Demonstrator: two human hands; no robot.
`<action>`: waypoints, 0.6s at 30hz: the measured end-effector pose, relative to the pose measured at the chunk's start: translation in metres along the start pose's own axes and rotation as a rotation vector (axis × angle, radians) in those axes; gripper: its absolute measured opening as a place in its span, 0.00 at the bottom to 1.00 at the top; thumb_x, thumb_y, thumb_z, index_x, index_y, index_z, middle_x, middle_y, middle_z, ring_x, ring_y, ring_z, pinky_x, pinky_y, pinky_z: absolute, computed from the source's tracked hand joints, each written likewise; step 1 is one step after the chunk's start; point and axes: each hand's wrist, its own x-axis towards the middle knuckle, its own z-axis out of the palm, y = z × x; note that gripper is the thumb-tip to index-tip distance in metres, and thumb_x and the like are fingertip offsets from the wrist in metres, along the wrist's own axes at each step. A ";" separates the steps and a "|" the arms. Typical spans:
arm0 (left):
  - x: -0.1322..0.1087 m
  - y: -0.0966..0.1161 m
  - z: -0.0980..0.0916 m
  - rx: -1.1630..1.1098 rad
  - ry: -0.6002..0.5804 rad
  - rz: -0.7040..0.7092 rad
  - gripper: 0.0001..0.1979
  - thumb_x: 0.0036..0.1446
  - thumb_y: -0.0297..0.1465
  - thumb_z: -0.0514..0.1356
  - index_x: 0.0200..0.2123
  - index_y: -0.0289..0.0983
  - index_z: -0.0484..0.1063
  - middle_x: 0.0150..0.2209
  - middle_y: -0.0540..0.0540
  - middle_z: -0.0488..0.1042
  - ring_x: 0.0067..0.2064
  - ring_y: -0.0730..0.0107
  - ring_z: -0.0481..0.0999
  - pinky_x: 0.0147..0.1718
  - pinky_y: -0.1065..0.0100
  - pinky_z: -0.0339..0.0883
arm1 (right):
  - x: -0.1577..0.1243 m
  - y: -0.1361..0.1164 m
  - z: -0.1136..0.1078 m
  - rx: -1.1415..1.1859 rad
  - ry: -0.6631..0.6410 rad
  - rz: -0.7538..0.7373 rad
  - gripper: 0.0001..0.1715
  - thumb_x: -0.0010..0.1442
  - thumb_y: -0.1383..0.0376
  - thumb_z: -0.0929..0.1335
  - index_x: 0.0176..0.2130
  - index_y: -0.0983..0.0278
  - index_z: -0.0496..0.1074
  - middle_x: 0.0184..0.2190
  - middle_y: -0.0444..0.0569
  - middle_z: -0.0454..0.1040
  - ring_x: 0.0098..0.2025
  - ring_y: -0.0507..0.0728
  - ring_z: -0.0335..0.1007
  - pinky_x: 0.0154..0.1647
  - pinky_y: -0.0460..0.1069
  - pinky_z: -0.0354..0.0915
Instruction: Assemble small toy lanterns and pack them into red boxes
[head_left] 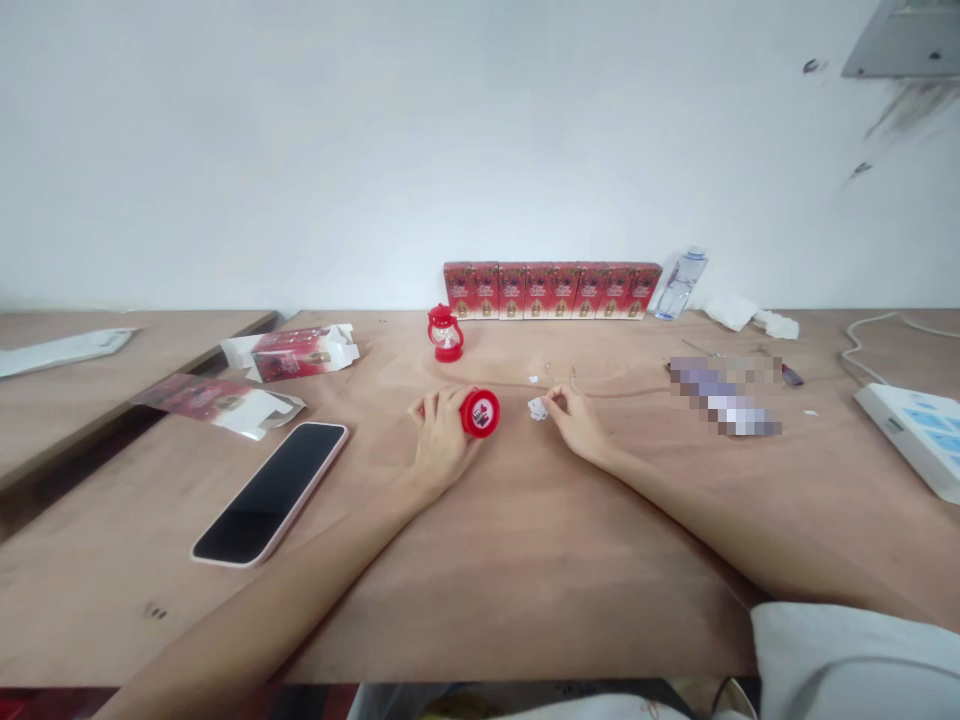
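Observation:
A red lantern [481,413] lies tipped in my left hand [441,432], whose fingers wrap round it. Its round base faces me, with a pale disc and small dark parts in the middle. Between the thumb and fingertips of my right hand [576,420] is a small white piece [538,408], perhaps paper or a sticker; its exact kind is too small to make out. The two hands are a little apart above the table. Beyond my left hand a second red lantern [447,335] with a clear globe stands upright.
Several red printed boxes [551,291] stand in a row by the wall, beside a clear bottle [682,284] and crumpled tissue [729,311]. Opened cartons [296,352] and a phone [271,492] lie left. At right are a blurred purple item [712,390] and a white device [916,435] with a cable.

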 end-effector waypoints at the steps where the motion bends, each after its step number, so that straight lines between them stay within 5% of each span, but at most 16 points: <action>1: 0.000 0.000 -0.001 -0.006 -0.009 -0.003 0.22 0.54 0.32 0.59 0.51 0.34 0.59 0.44 0.38 0.73 0.44 0.55 0.68 0.42 0.58 0.53 | -0.001 -0.001 0.000 -0.027 -0.013 0.005 0.08 0.55 0.62 0.63 0.27 0.62 0.66 0.26 0.45 0.69 0.32 0.56 0.64 0.37 0.52 0.59; 9: 0.002 0.002 -0.005 -0.094 -0.024 0.029 0.21 0.56 0.35 0.59 0.51 0.34 0.61 0.46 0.40 0.74 0.45 0.60 0.72 0.47 0.60 0.51 | -0.005 -0.008 -0.002 -0.144 0.110 -0.095 0.07 0.54 0.63 0.64 0.26 0.61 0.65 0.30 0.48 0.71 0.38 0.60 0.62 0.41 0.55 0.57; 18: 0.002 0.001 -0.006 -0.200 -0.072 -0.032 0.21 0.52 0.37 0.63 0.47 0.38 0.62 0.49 0.41 0.74 0.43 0.60 0.71 0.42 0.61 0.55 | -0.009 -0.016 -0.006 0.019 0.210 -0.087 0.09 0.58 0.59 0.63 0.30 0.61 0.66 0.29 0.47 0.70 0.34 0.56 0.63 0.39 0.52 0.59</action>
